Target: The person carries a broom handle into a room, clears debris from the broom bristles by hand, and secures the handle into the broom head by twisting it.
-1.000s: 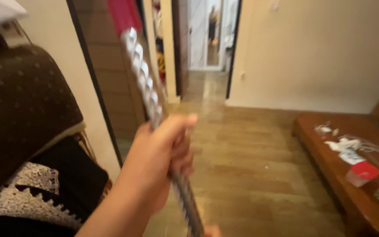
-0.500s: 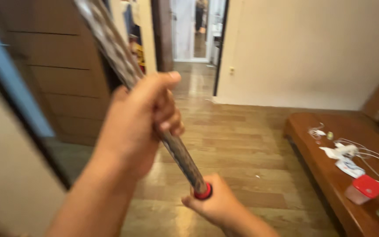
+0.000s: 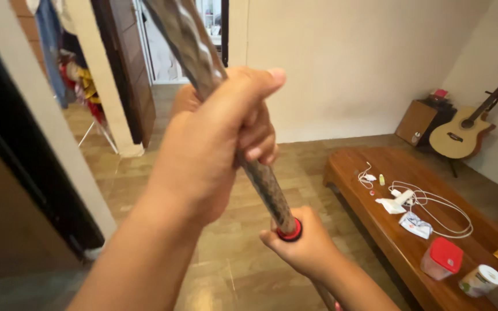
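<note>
My left hand (image 3: 214,144) is wrapped tight around the upper part of a long patterned pole (image 3: 260,178), whose axis slants from the top left, above my fist, down toward the lower right. There my right hand (image 3: 304,247) closes around the pole just at its red ring (image 3: 290,233), nearer my body. Further right, well apart from both hands, the low wooden tabletop (image 3: 353,167) carries a white cable (image 3: 445,207) and a red-lidded tub (image 3: 442,257) by its near edge.

Cream wall (image 3: 347,63), wood-plank floor (image 3: 231,270), low wooden bench (image 3: 410,242), acoustic guitar (image 3: 462,135), dark door (image 3: 125,63)
</note>
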